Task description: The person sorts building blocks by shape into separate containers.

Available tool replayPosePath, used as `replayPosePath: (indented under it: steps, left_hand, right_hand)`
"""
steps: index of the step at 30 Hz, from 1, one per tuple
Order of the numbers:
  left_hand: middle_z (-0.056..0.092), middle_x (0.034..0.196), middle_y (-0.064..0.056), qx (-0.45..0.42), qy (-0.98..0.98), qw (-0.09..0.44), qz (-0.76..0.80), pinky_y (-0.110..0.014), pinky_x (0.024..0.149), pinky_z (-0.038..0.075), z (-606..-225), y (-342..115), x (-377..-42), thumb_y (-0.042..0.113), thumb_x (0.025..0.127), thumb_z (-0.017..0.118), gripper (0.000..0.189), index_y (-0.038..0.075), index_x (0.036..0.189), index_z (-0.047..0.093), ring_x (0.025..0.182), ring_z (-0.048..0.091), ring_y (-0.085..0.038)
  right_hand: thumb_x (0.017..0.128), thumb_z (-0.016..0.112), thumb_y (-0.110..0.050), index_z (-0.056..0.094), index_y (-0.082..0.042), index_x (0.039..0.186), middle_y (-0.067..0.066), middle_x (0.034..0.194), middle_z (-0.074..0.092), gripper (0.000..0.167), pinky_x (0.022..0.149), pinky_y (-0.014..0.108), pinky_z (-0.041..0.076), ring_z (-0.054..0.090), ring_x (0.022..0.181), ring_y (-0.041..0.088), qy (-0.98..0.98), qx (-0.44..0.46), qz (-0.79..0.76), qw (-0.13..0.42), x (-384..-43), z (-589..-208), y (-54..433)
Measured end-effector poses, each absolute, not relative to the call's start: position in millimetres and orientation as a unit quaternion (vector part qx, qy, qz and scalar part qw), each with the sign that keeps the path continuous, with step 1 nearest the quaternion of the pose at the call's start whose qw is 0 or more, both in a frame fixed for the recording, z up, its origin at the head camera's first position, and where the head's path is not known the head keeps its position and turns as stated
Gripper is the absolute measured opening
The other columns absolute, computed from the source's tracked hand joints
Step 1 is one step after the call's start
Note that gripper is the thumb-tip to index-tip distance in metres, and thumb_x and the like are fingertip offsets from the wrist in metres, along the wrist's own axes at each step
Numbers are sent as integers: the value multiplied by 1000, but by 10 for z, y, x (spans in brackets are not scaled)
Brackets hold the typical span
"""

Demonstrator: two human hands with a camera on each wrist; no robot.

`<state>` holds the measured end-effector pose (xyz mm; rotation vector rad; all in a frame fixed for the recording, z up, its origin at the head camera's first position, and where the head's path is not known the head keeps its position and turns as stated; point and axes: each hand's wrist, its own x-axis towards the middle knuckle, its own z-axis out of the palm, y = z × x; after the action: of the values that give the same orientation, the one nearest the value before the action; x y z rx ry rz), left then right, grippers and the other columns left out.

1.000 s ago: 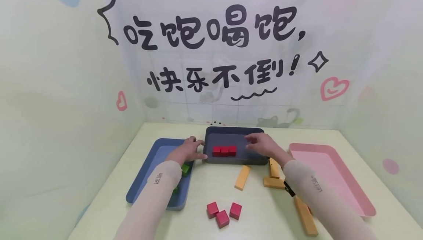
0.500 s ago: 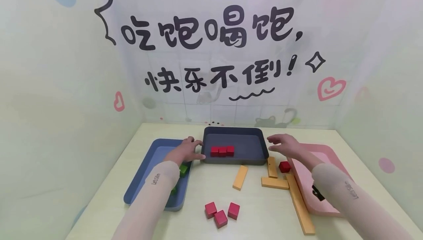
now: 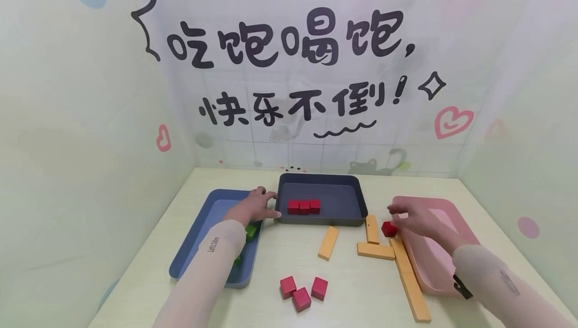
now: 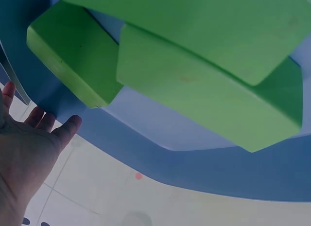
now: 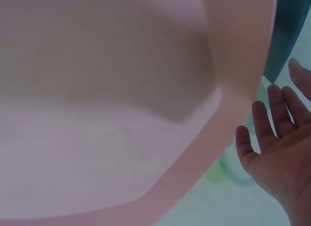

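My left hand (image 3: 253, 204) hovers over the right side of the blue tray (image 3: 200, 227), its fingertips by the left rim of the dark grey tray (image 3: 334, 221); whether they touch it I cannot tell. In the left wrist view the fingers are spread and green blocks (image 4: 73, 53) fill the blue tray beside them. My right hand (image 3: 422, 221) is above the left edge of the pink tray (image 3: 451, 207), nothing held. A red cube (image 3: 389, 228) sits on the table just below its fingertips. In the right wrist view this hand (image 5: 284, 153) has loosely extended fingers.
Three red cubes (image 3: 304, 207) stand in a row inside the dark grey tray. Three more red cubes (image 3: 301, 299) lie on the front of the table. Wooden planks (image 3: 376, 251) lie left of the pink tray, with a separate plank (image 3: 328, 242) near the middle.
My right hand has moved right, from over the dark grey tray to the pink tray's left edge, then lowered near the lone red cube. The left hand stays put.
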<state>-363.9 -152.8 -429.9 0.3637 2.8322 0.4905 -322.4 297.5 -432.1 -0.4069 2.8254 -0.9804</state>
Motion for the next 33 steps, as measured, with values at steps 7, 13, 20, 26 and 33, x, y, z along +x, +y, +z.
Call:
replayPosePath:
  steps: [7,13,20,26,33]
  left_hand:
    - [33,151,-21,123,971,119,166,-57,103,41,-4317,-1531,-3655,45,90,72,62,20,142,52,136,35,-37]
    - [33,150,-20,119,972,120,160,-56,103,41,-4319,-1518,-3651,46,89,72,62,21,142,52,135,37,-36]
    - [33,150,-20,118,972,124,158,-56,102,42,-4310,-1510,-3655,46,90,72,62,21,143,51,135,36,-36]
    - [32,151,-19,116,973,128,155,-56,103,41,-4296,-1509,-3653,48,90,70,62,21,143,51,135,36,-36]
    - [32,151,-19,113,973,129,155,-57,103,41,-4290,-1520,-3635,48,90,70,62,22,143,51,136,35,-36]
  right_hand:
    - [87,73,-10,62,3,128,22,123,63,44,90,50,53,57,110,36,945,-122,-298,65,-3177,-4457,2962]
    - [82,78,-13,68,1,120,15,109,68,42,85,50,50,56,93,29,965,-127,-224,41,-3177,-4516,2942]
    - [80,80,-12,71,1,112,9,96,71,35,95,70,30,60,87,27,972,-152,-180,18,-3191,-4557,2893]
    - [82,79,-12,71,1,110,7,93,70,32,93,68,33,59,84,26,972,-156,-173,15,-3167,-4511,2878]
    - [84,77,-7,70,1,112,9,97,67,30,75,42,53,56,84,25,967,-148,-205,13,-3171,-4405,2851]
